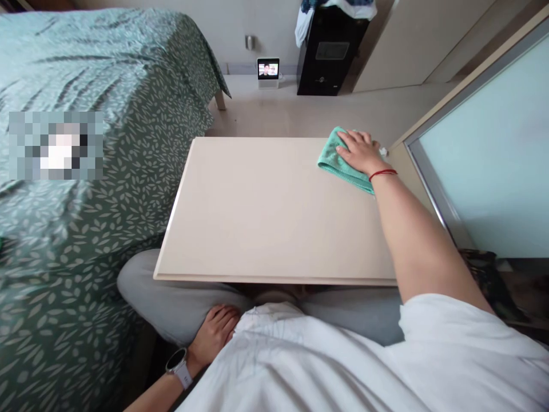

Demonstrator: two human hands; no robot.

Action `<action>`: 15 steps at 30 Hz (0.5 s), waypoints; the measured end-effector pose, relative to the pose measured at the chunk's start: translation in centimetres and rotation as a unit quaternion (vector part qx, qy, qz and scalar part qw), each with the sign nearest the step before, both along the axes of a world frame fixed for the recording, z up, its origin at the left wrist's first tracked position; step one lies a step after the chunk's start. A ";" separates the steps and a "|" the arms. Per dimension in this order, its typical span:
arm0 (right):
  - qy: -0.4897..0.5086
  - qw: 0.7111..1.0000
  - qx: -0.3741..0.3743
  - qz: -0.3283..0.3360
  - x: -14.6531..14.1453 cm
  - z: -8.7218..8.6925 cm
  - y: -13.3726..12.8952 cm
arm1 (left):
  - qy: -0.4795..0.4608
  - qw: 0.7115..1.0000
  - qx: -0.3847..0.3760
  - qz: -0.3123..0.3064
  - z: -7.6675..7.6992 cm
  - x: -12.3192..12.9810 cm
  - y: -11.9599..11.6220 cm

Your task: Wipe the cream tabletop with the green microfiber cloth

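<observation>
A folded green cleaning cloth (337,157) lies over the far right corner of a cream-coloured tabletop (266,212). On top of it presses my right hand (359,150), its fingers gripping the cloth towards the far edge; a red string is round that wrist. My left hand (217,332) rests on my lap beside my white shirt, fingers laid out on the grey trousers (189,297) and nothing seen in it. A watch (178,366) with a pale strap sits on the left wrist.
On the left is a bed (128,114) with a green leaf-patterned cover. A small lit screen (268,71) and a black cabinet (326,54) stand on the floor by the far wall. A frosted glass panel (493,149) is close on the right.
</observation>
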State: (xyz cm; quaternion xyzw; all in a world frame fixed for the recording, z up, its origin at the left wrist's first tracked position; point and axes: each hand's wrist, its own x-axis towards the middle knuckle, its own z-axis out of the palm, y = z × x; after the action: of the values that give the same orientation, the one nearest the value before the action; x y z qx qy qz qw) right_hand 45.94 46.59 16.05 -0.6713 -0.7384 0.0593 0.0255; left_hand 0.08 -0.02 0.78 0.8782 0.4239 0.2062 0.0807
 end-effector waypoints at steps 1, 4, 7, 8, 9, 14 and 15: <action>-0.002 1.000 -0.003 -0.001 -0.1 0.0 -0.4 | 0.000 1.000 0.000 -0.001 -0.1 0.0 0.0; -0.011 1.000 -0.005 0.002 -0.5 -0.1 -2.8 | -0.003 1.000 -0.005 -0.008 -0.5 -0.2 -0.2; -0.022 1.000 0.008 0.021 -0.4 -0.5 -7.1 | -0.004 1.000 -0.007 -0.009 -0.9 -0.3 -0.3; -0.024 0.999 0.015 0.035 -0.2 -0.7 -8.9 | -0.002 1.000 -0.005 -0.009 -1.0 -0.3 -0.3; -0.026 0.998 0.024 0.052 0.0 -1.0 -10.9 | 0.000 1.000 -0.002 -0.008 -1.1 -0.4 -0.3; -0.032 0.987 0.066 0.139 1.8 -2.4 -21.9 | 0.003 1.000 0.003 -0.016 -0.7 -0.3 0.0; -0.033 0.985 0.074 0.150 2.2 -2.6 -24.0 | 0.003 1.000 0.004 -0.018 -0.6 -0.3 0.1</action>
State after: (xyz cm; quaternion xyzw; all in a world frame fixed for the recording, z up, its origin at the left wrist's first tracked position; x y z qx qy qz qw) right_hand 48.18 22.60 13.43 -0.5506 -0.8336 -0.0147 0.0421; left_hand -0.26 0.08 0.14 0.8865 0.4076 0.2040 0.0795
